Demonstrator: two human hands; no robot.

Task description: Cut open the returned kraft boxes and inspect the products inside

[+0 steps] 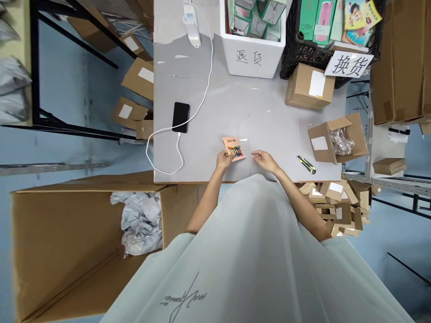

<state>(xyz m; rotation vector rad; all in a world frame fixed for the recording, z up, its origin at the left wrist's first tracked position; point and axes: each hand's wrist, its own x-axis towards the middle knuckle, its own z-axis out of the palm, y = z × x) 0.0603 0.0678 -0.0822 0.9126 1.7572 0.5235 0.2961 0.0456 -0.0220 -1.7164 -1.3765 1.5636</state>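
My left hand pinches the lower left edge of a small orange booklet or packet with a colourful picture on its front. It lies tilted at the near part of the grey table. To its right, my right hand hovers low over the table, apart from the packet, fingers pointing left and partly spread. Nothing shows between those fingers. A yellow and black box cutter lies farther right, near the front edge.
A black phone with a white cable lies left. An open carton holds plastic wrap at right, below a closed carton. A white bin and a black crate stand at the back. A large box stands lower left.
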